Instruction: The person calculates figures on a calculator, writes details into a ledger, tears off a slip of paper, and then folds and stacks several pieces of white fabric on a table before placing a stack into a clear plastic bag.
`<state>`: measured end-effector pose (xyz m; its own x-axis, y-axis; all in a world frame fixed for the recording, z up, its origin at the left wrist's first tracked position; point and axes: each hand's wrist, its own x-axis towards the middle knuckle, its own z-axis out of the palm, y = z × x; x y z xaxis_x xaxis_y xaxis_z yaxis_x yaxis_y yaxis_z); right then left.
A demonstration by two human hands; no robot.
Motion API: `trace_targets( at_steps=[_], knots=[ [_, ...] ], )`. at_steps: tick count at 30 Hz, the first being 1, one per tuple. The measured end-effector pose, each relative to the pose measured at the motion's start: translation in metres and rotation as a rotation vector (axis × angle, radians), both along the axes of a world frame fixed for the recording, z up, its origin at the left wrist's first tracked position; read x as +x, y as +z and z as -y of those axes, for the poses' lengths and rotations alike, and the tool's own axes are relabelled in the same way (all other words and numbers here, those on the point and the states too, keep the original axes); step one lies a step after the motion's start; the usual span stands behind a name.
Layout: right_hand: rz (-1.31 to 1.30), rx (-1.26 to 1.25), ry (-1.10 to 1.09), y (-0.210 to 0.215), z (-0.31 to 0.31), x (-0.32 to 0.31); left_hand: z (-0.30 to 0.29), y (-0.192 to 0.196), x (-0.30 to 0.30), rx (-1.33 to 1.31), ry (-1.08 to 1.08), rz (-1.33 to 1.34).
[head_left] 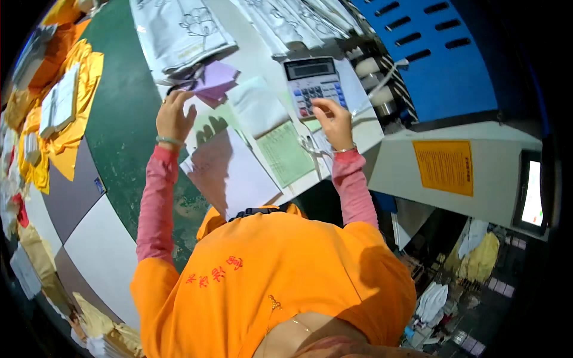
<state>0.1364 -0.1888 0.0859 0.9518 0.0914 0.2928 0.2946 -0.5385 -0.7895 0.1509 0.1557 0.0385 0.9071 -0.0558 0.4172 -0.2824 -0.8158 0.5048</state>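
Note:
My right hand (pixel 334 122) rests on the lower keys of a grey desk calculator (pixel 313 83), fingers bent as they press. My left hand (pixel 174 116) lies spread at the edge of a pile of loose papers, fingertips touching a purple sheet (pixel 216 80). Between my hands lie a white sheet (pixel 230 173) and a green printed form (pixel 285 154). Pink sleeves cover both forearms, and a bracelet circles each wrist. My orange top fills the lower middle.
Grey patterned bags (pixel 179 30) are stacked at the back of the white table (pixel 256 53). Yellow foil packages (pixel 57 119) lie on the floor at the left. A blue slotted machine panel (pixel 430 53), a yellow notice (pixel 446 167) and a small lit screen (pixel 532 194) stand at the right.

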Motion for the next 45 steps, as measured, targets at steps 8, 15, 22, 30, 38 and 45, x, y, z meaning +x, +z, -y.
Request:
trace_targets(
  at_steps=[8,15,22,30,38,45],
  knots=[
    [-0.539,-0.556,-0.14,-0.026,0.024,-0.092,0.125,0.004,-0.098,0.07,-0.463,-0.118],
    [-0.632,-0.096,-0.273,-0.043,0.034,-0.105,0.149,-0.037,-0.111,0.117,-0.468,-0.083],
    [-0.096,0.177,-0.308,-0.052,0.027,-0.077,0.144,-0.03,-0.089,0.056,-0.445,-0.091],
    [-0.031,-0.332,-0.429,-0.131,-0.005,-0.092,0.121,-0.038,-0.065,-0.574,-0.446,-0.373],
    [-0.228,-0.117,-0.532,-0.105,-0.031,-0.112,0.103,-0.031,-0.05,-1.043,-0.251,-0.82],
    [-0.286,-0.092,-0.489,-0.1,-0.029,-0.112,0.081,-0.051,-0.032,-1.263,-0.248,-0.921]
  ],
)
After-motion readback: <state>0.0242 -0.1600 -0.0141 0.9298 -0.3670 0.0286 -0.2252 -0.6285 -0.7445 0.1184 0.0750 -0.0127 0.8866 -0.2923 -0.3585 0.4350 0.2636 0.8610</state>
